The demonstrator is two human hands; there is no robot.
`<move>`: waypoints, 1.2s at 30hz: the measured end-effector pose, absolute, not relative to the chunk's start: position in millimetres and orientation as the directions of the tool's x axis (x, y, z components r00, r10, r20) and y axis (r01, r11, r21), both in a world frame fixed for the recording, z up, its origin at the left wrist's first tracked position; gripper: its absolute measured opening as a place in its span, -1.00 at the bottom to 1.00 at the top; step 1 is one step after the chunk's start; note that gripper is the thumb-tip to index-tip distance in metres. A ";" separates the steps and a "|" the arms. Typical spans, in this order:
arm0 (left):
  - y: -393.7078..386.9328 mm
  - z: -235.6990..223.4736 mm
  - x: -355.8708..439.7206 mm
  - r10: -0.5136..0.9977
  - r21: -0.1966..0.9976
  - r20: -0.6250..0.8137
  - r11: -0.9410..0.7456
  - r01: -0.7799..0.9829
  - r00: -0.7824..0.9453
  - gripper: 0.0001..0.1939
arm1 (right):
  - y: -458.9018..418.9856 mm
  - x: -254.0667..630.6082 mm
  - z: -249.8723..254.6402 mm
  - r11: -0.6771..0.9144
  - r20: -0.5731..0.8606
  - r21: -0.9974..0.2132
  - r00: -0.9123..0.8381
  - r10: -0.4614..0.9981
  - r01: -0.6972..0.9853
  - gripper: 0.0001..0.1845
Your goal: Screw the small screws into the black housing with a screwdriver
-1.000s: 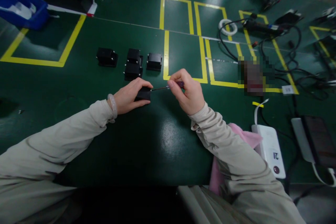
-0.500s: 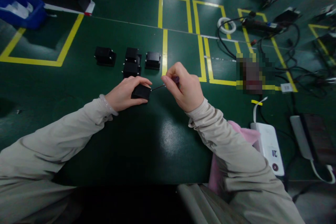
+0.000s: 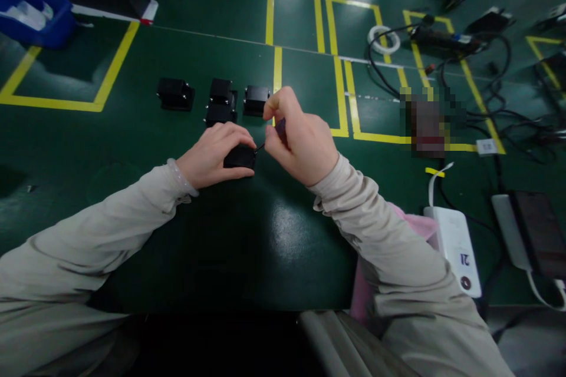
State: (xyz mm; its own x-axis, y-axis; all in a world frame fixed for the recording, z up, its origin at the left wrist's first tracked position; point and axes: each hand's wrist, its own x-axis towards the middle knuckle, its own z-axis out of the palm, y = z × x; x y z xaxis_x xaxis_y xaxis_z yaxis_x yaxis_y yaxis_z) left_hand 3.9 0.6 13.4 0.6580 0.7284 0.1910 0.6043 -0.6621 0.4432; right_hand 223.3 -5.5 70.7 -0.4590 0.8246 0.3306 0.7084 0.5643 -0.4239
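Left hand: fingers and thumb pinch the black block at its near and far sides, on the table. Right hand: fingers closed around the screwdriver, shaft directed left to the block's right end. The step in hand appears to be turning a small fastener there; the direction of rotation cannot be told. The next move calls for a seated tip, an aligned shaft and a steady block; a tilted tip could slip. Markings: the white device at right bears characters resembling "21". The white label is illegible. No brand is readable.
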 end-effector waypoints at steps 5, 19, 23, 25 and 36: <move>-1.7 40.8 16.0 0.799 0.335 0.078 -0.585 0.739 0.597 -0.68 | -2.9 225.0 70.0 0.567 0.332 -0.468 -0.460 0.823 0.677 -0.82; 9.4 72.8 61.3 0.850 0.021 -0.242 -0.478 0.878 0.469 -0.73 | 0.1 225.7 68.6 0.562 0.328 -0.491 -0.457 0.827 0.665 -0.82; 9.2 74.0 65.1 0.840 -0.029 -0.256 -0.501 0.865 0.479 -0.65 | 0.4 226.9 69.3 0.568 0.321 -0.493 -0.469 0.823 0.659 -0.88; 9.6 74.6 66.2 0.831 -0.057 -0.261 -0.521 0.852 0.490 -0.63 | 0.2 227.2 70.7 0.557 0.300 -0.490 -0.471 0.830 0.670 -0.88; 10.1 78.1 65.9 0.818 -0.121 -0.289 -0.547 0.828 0.498 -0.62 | -0.4 230.0 75.7 0.567 0.310 -0.499 -0.477 0.823 0.655 -0.91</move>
